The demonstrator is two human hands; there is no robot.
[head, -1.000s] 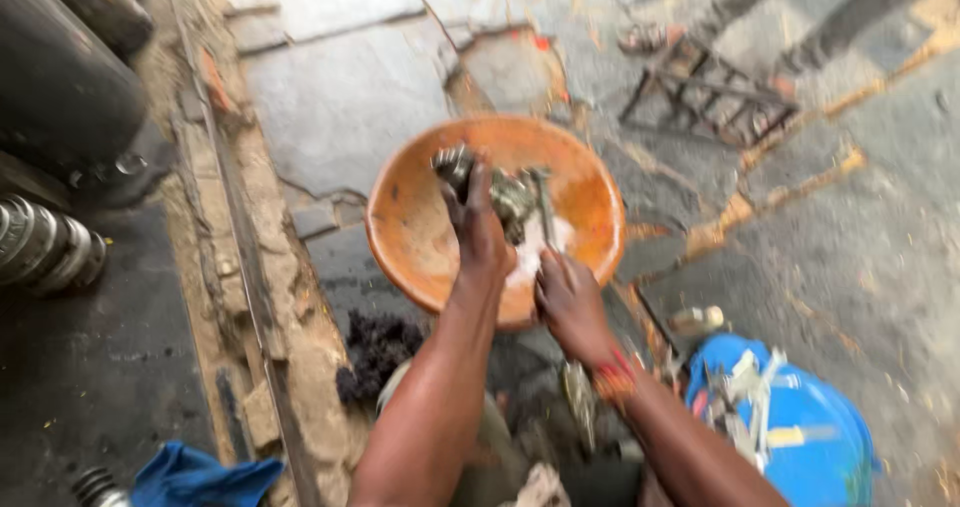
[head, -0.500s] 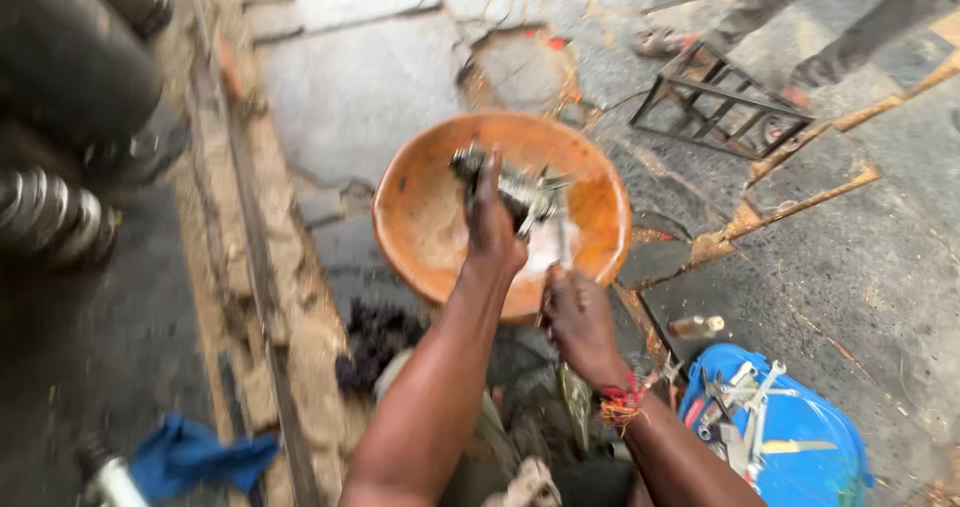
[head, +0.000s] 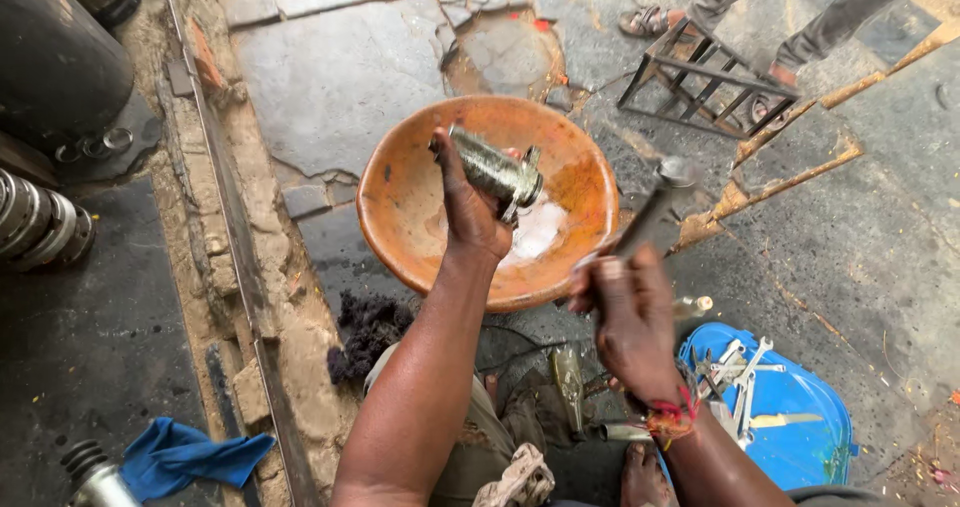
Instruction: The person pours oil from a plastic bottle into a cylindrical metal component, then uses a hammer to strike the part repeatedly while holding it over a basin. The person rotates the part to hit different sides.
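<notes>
My left hand [head: 470, 212] grips a grey cylindrical metal part [head: 495, 170] and holds it above a round orange basin [head: 400, 202] that has a little pale liquid at its bottom. My right hand [head: 630, 312] is closed around the handle of a metal hammer [head: 655, 202], raised just right of the basin, its head pointing up and away from me. The metal part is tilted, with a forked end toward the lower right.
A blue tray [head: 800, 437] with several spanners lies at the lower right. A black metal frame stand [head: 705, 77] and another person's sandalled feet [head: 650, 19] are at the top right. Large dark cylinders [head: 50, 62] stand left, a blue cloth [head: 185, 457] lower left.
My left hand has lifted the metal part higher above the basin. My right hand has drawn back to the right and raised the hammer out of the basin.
</notes>
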